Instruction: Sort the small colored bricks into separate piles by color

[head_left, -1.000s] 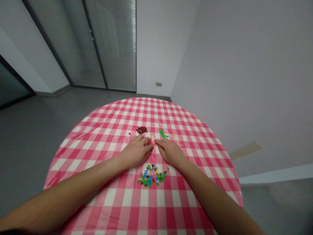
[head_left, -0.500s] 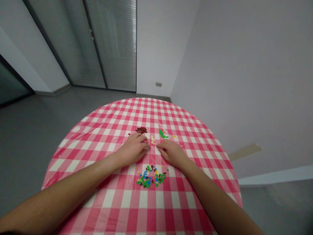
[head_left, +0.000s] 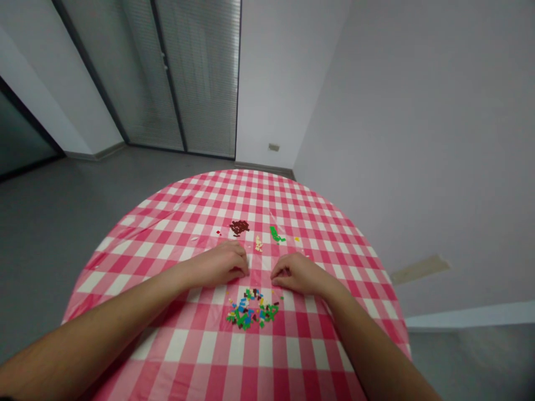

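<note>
My left hand [head_left: 221, 263] is over the checked tablecloth, left of the middle, fingers loosely bent and apart, with nothing visible in them. Across a narrow gap, my right hand [head_left: 298, 274] has its fingers curled and a small gap showing between thumb and forefinger; I see no piece there. Nearer to me lies a mixed pile of small toy bricks [head_left: 246, 318] in green, blue, brown and yellow. Beyond the hands are a heap of dark brown pieces [head_left: 239, 227], a small cluster of cream pieces [head_left: 258, 244] and a group of green pieces [head_left: 275, 234].
A red piece [head_left: 218, 232] lies left of the brown heap, and a yellow piece [head_left: 297, 239] right of the green group. The round table wears a red-and-white checked tablecloth [head_left: 246, 186]. A glass door with blinds [head_left: 200, 83] and pale walls [head_left: 418, 122] stand beyond.
Both hands have drawn back from the cream cluster toward me, nearer the mixed pile, and moved apart. The cream pieces stay on the cloth. The camera view has shifted slightly.
</note>
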{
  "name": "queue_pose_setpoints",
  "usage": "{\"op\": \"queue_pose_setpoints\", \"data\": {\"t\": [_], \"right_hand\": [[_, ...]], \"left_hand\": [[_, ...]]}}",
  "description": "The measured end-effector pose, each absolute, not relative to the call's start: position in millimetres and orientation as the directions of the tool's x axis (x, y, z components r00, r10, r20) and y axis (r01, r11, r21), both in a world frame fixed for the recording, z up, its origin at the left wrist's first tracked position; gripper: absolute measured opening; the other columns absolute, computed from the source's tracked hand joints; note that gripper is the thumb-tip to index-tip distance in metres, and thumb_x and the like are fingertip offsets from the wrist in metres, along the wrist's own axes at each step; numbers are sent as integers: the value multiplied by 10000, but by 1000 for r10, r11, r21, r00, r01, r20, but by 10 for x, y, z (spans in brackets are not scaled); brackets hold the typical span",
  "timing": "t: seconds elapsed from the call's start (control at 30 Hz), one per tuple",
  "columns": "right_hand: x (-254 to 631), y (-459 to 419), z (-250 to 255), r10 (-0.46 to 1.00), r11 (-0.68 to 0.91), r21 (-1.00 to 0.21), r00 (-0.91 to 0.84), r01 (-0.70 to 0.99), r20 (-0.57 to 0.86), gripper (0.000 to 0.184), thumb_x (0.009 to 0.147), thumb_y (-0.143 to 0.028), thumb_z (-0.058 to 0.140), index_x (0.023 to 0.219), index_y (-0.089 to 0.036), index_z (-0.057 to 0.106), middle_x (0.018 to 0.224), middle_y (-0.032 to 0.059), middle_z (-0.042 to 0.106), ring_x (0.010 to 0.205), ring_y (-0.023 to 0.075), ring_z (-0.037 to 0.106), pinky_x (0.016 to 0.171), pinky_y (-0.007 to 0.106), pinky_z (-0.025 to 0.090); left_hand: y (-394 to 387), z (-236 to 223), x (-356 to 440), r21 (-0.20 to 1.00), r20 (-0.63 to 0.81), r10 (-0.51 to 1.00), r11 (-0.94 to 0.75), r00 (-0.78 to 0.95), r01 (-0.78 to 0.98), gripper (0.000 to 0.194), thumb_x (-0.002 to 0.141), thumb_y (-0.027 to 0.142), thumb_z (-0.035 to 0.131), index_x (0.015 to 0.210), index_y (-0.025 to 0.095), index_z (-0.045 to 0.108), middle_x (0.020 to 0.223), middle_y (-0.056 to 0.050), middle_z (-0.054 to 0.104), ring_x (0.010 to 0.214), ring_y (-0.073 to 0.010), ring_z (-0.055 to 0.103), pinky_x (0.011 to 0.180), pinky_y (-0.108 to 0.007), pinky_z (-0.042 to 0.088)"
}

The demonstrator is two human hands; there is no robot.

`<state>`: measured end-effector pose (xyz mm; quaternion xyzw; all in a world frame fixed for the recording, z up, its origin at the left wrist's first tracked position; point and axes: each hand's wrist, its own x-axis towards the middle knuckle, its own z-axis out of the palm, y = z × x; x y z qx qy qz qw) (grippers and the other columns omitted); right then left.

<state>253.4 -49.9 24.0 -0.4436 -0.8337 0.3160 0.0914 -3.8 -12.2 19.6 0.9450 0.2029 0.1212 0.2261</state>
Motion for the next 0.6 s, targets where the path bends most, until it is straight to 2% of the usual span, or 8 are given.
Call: {"op": "queue_pose_setpoints", "data": {"t": [0.17,0.27,0.43,0.6], "right_hand": [[2487,-525,254,786,455,-538,-604,710,-131,163,750,-108,639,777,-198,772,753,19,732,635,129,620,588,222,416],[2470,-503,243,830,459,-474,-553,752,-75,146,778,-118,626,759,-193,750,757,19,722,668,138,623,619,233,426],[2501,-361,143,956,293,-225,-277,929,101,204,929,-225,545,889,-180,740,915,80,723,835,198,647,715,292,457],[2497,-261,35,974,211,-115,-199,971,104,285,988,-295,472,974,-199,740,982,89,730,853,219,664,682,306,466]], "left_hand": [[-133,221,-32,489,134,443,-808,886,330,182,903,119,571,864,205,727,854,-20,713,852,-163,609,850,-312,419],[-133,225,-32,493,132,447,-804,884,333,179,902,124,569,870,204,726,851,-20,716,840,-160,612,839,-305,424],[-128,225,-30,493,138,444,-806,885,327,187,898,125,559,865,201,726,836,-22,718,826,-161,616,818,-293,429],[-123,245,-42,488,137,437,-811,889,323,189,884,111,561,854,193,728,817,-26,717,789,-161,616,786,-288,436]]}}
